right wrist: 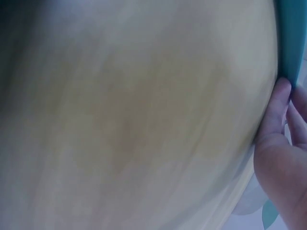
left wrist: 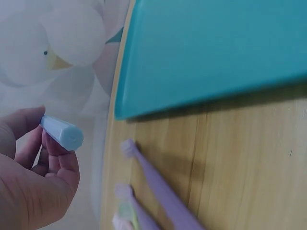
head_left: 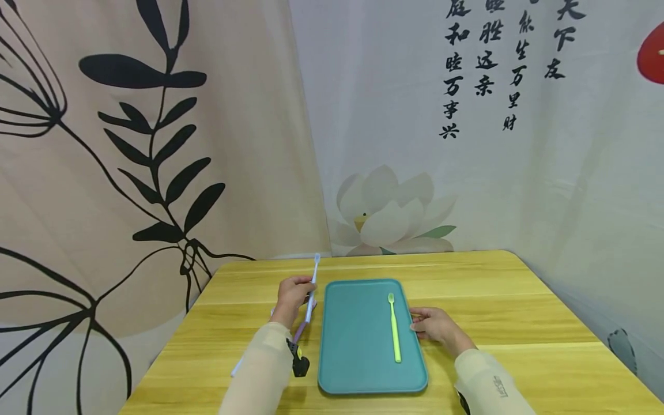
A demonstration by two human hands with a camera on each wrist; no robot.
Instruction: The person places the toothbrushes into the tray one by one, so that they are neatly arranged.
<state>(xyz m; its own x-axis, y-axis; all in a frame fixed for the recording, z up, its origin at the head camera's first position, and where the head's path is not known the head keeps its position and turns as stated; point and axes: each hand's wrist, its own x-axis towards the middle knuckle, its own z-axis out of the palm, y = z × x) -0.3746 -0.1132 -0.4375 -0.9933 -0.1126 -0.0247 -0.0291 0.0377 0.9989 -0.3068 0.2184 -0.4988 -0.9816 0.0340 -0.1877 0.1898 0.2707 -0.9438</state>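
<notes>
My left hand (head_left: 293,297) pinches a light blue toothbrush (head_left: 313,288) left of the teal tray, its bristle head pointing up and away. In the left wrist view, the handle end of this toothbrush (left wrist: 64,134) faces the camera, between thumb and fingers. A yellow-green toothbrush (head_left: 395,331) lies lengthwise in the right half of the tray (head_left: 355,340). At the tray's right edge, my right hand (head_left: 438,328) holds the rim with thumb and fingertips, also seen in the right wrist view, where the tray wall (right wrist: 291,38) meets the thumb.
Below the left hand, purple toothbrushes (left wrist: 165,191) lie on the wooden table (head_left: 482,300), with a pale green and white brush head (left wrist: 125,218) beside them. Partly behind the left sleeve lies a light blue handle (head_left: 237,367). A printed cloth (head_left: 249,144) hangs behind the table.
</notes>
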